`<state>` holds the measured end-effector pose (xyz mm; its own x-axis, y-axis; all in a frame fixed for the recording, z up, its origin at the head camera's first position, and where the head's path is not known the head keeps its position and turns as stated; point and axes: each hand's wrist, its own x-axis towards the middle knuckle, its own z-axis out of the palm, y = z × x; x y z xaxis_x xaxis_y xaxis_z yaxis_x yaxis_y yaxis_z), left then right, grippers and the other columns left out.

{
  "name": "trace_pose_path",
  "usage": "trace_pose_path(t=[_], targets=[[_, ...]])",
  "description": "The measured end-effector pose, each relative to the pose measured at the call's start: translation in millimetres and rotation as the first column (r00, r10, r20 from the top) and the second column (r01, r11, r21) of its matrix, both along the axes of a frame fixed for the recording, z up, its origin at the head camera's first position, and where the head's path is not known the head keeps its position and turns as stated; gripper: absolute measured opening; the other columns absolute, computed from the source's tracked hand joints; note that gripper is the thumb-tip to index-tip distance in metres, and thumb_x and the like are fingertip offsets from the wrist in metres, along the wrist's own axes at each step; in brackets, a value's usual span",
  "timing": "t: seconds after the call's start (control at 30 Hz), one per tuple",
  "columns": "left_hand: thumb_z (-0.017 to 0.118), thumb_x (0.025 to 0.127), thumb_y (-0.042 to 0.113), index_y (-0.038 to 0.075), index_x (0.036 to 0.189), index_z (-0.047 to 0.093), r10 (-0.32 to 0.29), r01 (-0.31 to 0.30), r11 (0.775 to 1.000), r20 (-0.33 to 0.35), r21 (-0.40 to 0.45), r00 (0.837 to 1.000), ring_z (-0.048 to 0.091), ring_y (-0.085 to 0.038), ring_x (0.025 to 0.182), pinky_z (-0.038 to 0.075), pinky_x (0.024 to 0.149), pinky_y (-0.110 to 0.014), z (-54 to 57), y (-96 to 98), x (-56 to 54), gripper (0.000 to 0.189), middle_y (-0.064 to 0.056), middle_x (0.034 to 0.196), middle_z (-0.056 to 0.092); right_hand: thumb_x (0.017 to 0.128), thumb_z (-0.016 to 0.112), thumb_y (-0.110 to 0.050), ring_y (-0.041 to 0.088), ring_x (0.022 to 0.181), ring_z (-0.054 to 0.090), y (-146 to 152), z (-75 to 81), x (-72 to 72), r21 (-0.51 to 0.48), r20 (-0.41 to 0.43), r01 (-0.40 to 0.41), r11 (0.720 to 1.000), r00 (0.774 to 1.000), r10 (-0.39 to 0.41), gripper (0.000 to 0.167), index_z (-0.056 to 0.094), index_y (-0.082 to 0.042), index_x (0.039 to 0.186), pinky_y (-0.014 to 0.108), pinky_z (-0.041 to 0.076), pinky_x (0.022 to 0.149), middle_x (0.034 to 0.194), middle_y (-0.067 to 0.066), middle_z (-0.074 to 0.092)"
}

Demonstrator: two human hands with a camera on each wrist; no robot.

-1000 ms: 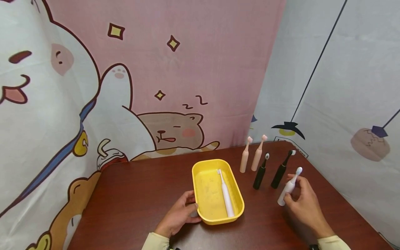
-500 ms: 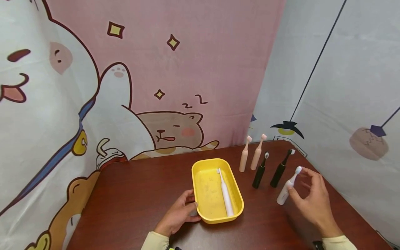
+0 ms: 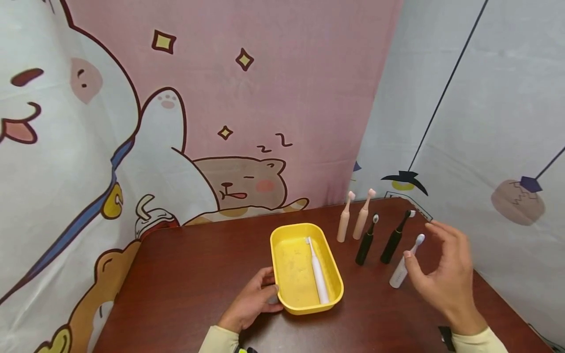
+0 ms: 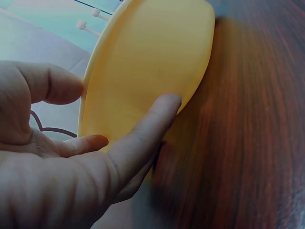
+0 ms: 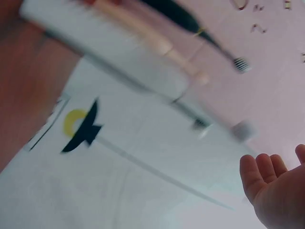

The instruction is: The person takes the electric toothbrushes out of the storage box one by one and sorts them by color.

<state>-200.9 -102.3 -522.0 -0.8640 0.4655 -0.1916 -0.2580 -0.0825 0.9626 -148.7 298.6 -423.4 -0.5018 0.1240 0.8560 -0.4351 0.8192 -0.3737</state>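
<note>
My left hand (image 3: 253, 300) rests its fingertips against the near-left outer side of a yellow tray (image 3: 277, 274); in the left wrist view the fingers (image 4: 143, 131) touch its outer wall. A white electric toothbrush (image 3: 320, 279) lies inside along the tray's right side. Another white electric toothbrush (image 3: 399, 274) stands upright on the table, blurred in the right wrist view. Beside it my right hand (image 3: 448, 279) is spread, its thumb overlapping the handle in the head view and its fingers apart from the brush head. Two black electric toothbrushes (image 3: 364, 247) (image 3: 392, 245) stand just left of it.
Two pink electric toothbrushes (image 3: 344, 224) (image 3: 362, 223) stand upright behind the black ones. The brown wooden table (image 3: 198, 264) meets a pink cartoon-print cloth (image 3: 309, 98) at the back and a pale cloth (image 3: 485, 122) on the right.
My right hand has let go of the standing white toothbrush and drawn away to the right, its fingers opening. The left hand and the tray have stayed in place.
</note>
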Motion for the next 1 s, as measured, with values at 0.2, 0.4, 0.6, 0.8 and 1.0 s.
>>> trace_pose_path(t=[0.2, 0.4, 0.6, 0.8, 1.0], targets=[[0.054, 0.104, 0.007, -0.006, 0.159, 0.028, 0.005, -0.005, 1.000, -0.006, 0.002, 1.000, 0.065, -0.034, 0.114, 0.065, 0.087, -0.053, -0.6, 0.5, -0.9, 0.062, -0.036, 0.149, 0.038, 0.076, 0.076, -0.013, 0.004, 0.129, 0.048, -41.5, 11.2, -11.8, -0.015, 0.024, -0.133, 0.991, 0.991, 0.134, 0.070, 0.058, 0.006, 0.141, 0.004, 0.039, 0.103, 0.139, 0.030, 0.055], [0.054, 0.104, 0.008, -0.006, 0.159, 0.027, -0.002, 0.002, 1.000, -0.007, 0.000, 1.000, 0.065, -0.033, 0.114, 0.065, 0.086, -0.053, -0.3, -0.8, -1.5, 0.062, -0.035, 0.149, 0.039, 0.078, 0.083, -0.007, 0.023, 0.116, 0.060, -87.3, 7.9, -28.0, 0.044, 0.231, -0.180, 0.983, 0.959, 0.165, 0.069, 0.056, 0.000, 0.141, 0.021, 0.059, 0.095, 0.135, 0.019, 0.056], [0.055, 0.104, 0.007, -0.006, 0.158, 0.028, -0.008, 0.009, 1.000, -0.010, 0.015, 1.000, 0.065, -0.033, 0.114, 0.065, 0.086, -0.052, -4.7, 0.5, -3.5, 0.062, -0.034, 0.148, 0.041, 0.087, 0.084, -0.019, 0.026, 0.105, 0.068, -126.1, -8.3, -47.0, 0.045, 0.532, -0.239, 0.970, 0.828, 0.179, 0.061, 0.055, -0.009, 0.140, 0.047, 0.065, 0.085, 0.127, 0.011, 0.060], [0.054, 0.104, 0.006, -0.006, 0.158, 0.029, -0.005, 0.006, 1.000, -0.016, 0.013, 1.000, 0.064, -0.034, 0.115, 0.065, 0.084, -0.050, -5.1, 1.1, -3.2, 0.061, -0.034, 0.147, 0.042, 0.089, 0.081, -0.030, 0.021, 0.090, 0.063, -156.3, -31.2, -64.8, 0.093, 0.746, -0.269, 0.959, 0.656, 0.112, 0.058, 0.060, -0.007, 0.137, 0.041, 0.058, 0.079, 0.124, 0.014, 0.063], [0.054, 0.104, 0.005, -0.007, 0.157, 0.028, 0.000, 0.001, 1.000, -0.028, 0.013, 1.000, 0.064, -0.033, 0.114, 0.065, 0.085, -0.052, -2.3, 0.3, -0.9, 0.061, -0.034, 0.145, 0.041, 0.086, 0.084, -0.033, 0.027, 0.080, 0.062, -173.4, -45.1, -77.9, 0.173, 0.816, -0.281, 0.944, 0.577, 0.022, 0.067, 0.058, 0.001, 0.137, 0.046, 0.060, 0.076, 0.119, 0.023, 0.063]])
